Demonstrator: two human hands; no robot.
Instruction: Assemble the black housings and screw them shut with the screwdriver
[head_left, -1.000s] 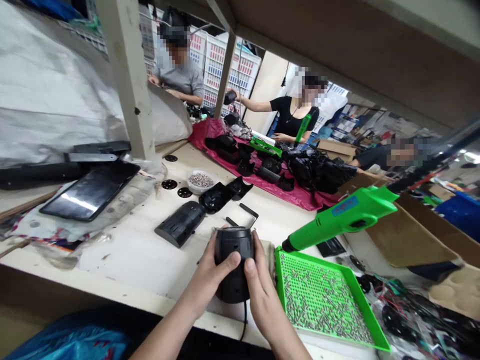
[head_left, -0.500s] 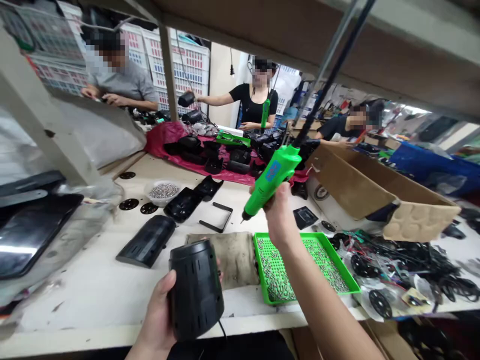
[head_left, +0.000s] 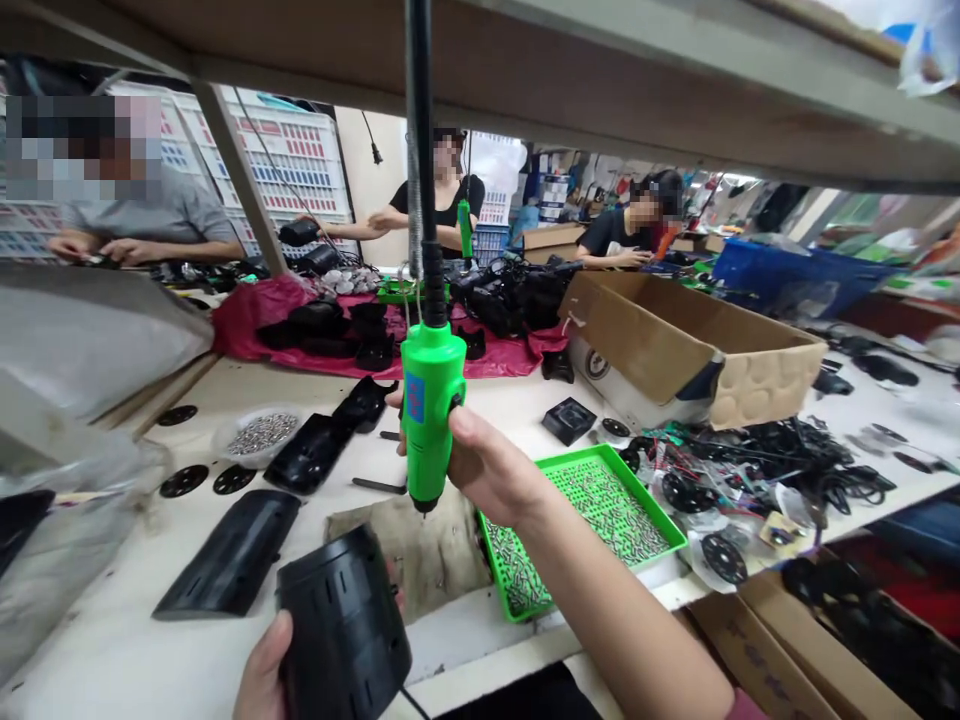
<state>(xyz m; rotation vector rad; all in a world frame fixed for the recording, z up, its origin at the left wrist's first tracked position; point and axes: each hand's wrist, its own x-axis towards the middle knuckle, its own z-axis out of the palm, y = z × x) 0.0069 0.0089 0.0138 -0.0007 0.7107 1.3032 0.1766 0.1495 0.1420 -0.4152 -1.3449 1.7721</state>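
Note:
In my left hand (head_left: pixel 264 668) is a black slotted plastic housing (head_left: pixel 343 630), tilted, with a thin cable trailing from its lower end. My fingers wrap around its sides. My right hand (head_left: pixel 480 455) grips a green electric screwdriver (head_left: pixel 429 415) that hangs from a black cord and a spring. Its tip points down, above and right of the housing and apart from it. Below the right forearm lies a green perforated tray (head_left: pixel 585 462) of small screws. Under the screwdriver a stained cloth (head_left: pixel 442 570) covers part of the worktop.
Black curved shells (head_left: pixel 232 555), black discs (head_left: pixel 184 481) and a bowl of small metal parts (head_left: pixel 259 435) lie to the left. Wired parts (head_left: pixel 780 470) and an open cardboard box (head_left: pixel 697 340) stand right. A shelf (head_left: pixel 600 100) spans overhead. Several people work across the bench.
The screwdriver has swung from a slant to nearly upright and sits closer to the housing. The housing appears lower and further left. My view has turned to the right.

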